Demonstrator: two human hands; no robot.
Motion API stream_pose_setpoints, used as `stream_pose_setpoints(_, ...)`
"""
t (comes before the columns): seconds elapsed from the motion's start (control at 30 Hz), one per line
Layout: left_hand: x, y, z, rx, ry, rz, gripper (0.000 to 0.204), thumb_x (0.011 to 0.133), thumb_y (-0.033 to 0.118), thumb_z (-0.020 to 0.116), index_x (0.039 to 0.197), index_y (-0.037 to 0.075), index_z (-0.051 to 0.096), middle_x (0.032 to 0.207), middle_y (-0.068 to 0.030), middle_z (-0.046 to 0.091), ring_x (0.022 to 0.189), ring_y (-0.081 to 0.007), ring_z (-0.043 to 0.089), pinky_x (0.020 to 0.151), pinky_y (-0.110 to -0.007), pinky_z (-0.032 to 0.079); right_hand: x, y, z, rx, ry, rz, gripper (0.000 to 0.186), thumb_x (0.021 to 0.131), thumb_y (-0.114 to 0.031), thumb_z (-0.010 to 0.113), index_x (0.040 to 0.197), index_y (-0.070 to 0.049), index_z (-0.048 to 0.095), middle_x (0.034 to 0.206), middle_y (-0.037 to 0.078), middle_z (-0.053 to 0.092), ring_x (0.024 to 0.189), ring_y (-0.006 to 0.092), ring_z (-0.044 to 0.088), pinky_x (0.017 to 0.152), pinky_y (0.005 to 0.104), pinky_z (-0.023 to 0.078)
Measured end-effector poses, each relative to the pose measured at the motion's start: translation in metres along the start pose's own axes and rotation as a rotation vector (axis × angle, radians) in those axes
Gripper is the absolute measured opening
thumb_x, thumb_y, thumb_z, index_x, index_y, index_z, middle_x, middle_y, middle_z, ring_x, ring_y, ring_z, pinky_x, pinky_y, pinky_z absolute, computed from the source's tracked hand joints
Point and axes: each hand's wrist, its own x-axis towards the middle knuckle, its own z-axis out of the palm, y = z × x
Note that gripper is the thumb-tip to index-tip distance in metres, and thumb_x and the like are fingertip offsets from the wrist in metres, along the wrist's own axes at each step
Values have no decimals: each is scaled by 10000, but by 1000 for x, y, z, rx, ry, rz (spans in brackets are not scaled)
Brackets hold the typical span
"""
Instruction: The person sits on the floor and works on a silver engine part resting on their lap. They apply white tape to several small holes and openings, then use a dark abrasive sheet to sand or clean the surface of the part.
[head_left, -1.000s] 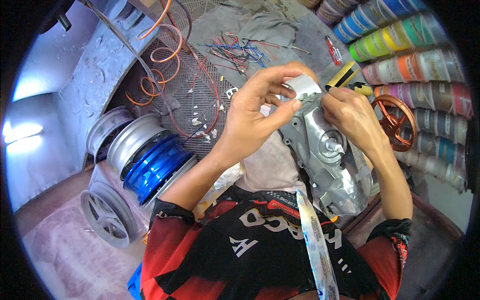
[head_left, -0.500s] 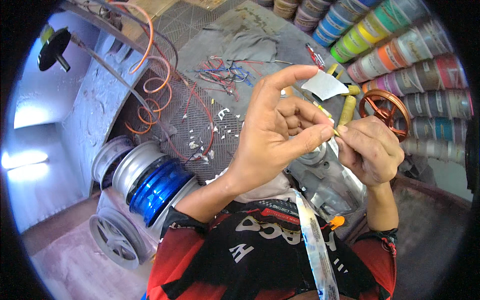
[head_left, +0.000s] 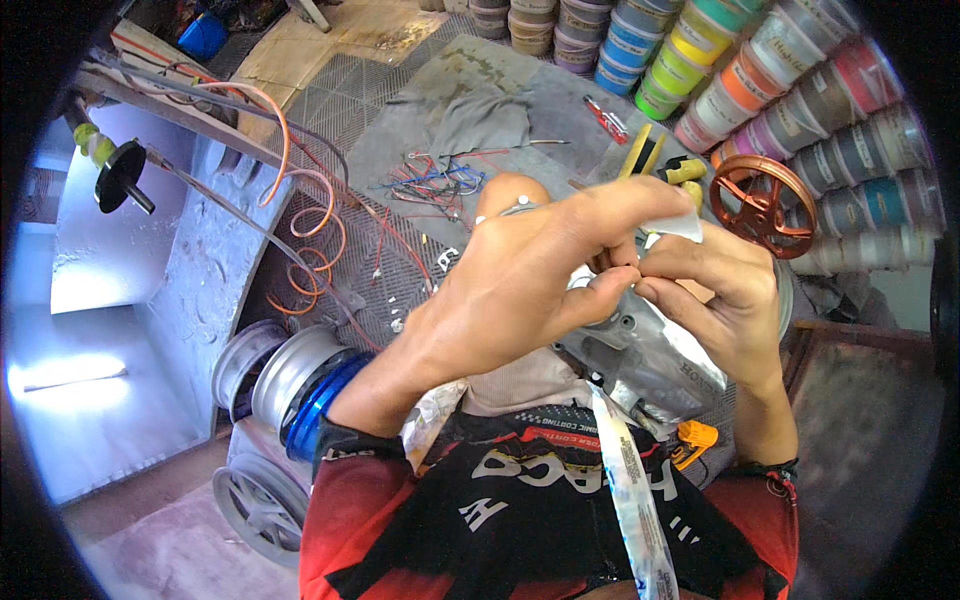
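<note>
My left hand (head_left: 545, 270) and my right hand (head_left: 720, 300) meet at their fingertips above a grey metal casing (head_left: 655, 355). Each is closed in a pinch, and whatever lies between the tips is too small to make out. A thin white piece (head_left: 682, 228) sits at the tip of my left index finger, which stretches over toward my right knuckles. The casing lies below the hands, close to my body, and my arms cover part of it. By its lower right side is an orange tool (head_left: 695, 440), and a printed plastic strip (head_left: 625, 480) hangs down my front.
Coloured wires (head_left: 435, 180) and white scraps lie on the mat. A copper wheel (head_left: 763, 205) and yellow-handled tools (head_left: 645, 150) stand beyond my right hand. Paint tubs (head_left: 690, 60) line the far right. Rims (head_left: 290, 370) and a coiled orange hose (head_left: 300, 235) are at left.
My view has shifted, showing more of the far side. My left index finger has come down from its raised pose, bringing the white piece close to my right hand. The pinched fingertips stay together.
</note>
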Motion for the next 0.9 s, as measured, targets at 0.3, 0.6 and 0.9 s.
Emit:
stream_pose_setpoints(0.3, 12, 1, 16, -394, 147, -130, 894, 864, -105, 738, 1527, 69, 165, 926, -179, 694, 870, -219, 701, 777, -325, 569, -9, 2, 8, 145, 281, -19, 127, 806, -36, 802, 879, 18, 714, 813, 96, 699, 703, 203, 672, 591, 314, 472)
stream_pose_setpoints(0.6, 12, 10, 30, -355, 262, -21, 827, 870, -53, 754, 1484, 4, 203, 957, -154, 723, 903, -213, 735, 817, -323, 607, -18, -1, 9, -156, 413, -222, 244, 742, -20, 829, 957, -42, 715, 836, 78, 711, 726, 213, 681, 654, 315, 441)
stream_pose_setpoints(0.9, 12, 21, 30, -247, 256, 72, 840, 838, -84, 767, 1468, 21, 221, 962, -168, 716, 895, -222, 738, 819, -325, 602, -17, 0, 11, -118, 464, -302, 288, 703, -7, 847, 956, -42, 716, 855, 86, 708, 728, 213, 667, 676, 314, 444)
